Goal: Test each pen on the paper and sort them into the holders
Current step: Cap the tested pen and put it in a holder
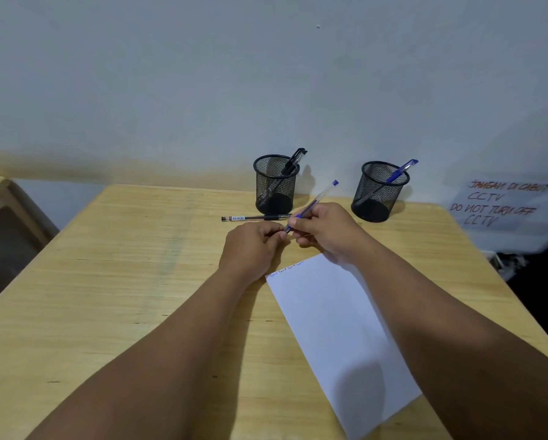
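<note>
Head view, both hands (298, 233) gripping blue pen (317, 201), paper (330, 328) beneath

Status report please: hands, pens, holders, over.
Right hand grips blue pen; left hand pinches its tip end. Black pen lies on table. Both holders hold pens. Nothing in the way.
</note>
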